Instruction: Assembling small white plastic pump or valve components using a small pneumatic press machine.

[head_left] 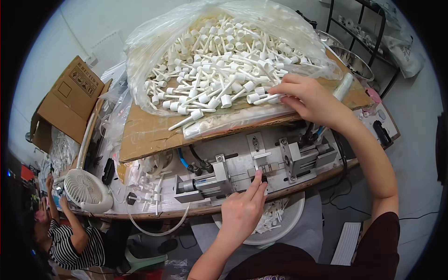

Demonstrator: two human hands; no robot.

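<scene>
A heap of white plastic caps with long thin stems (219,70) spills from a clear plastic bag (140,60). At its near right edge my right hand (312,95) is closed, thumb and fingers pinching a white stemmed cap (268,99). Below, my left hand (242,210) reaches into the middle of a metal clamping fixture (219,179), its fingers pressed together and the tips at a small dark part (264,178). Whatever those fingertips hold is hidden. Metal blocks with cylinders flank the fixture's centre on both sides.
Cardboard (144,135) bears the heap above the fixture. Beneath the table edge stands a white basket (298,210) with white pieces inside. A white fan (88,189), hoses and a carton (70,102) are at left, where another person (70,242) sits. Metal bowls (354,63) are at far right.
</scene>
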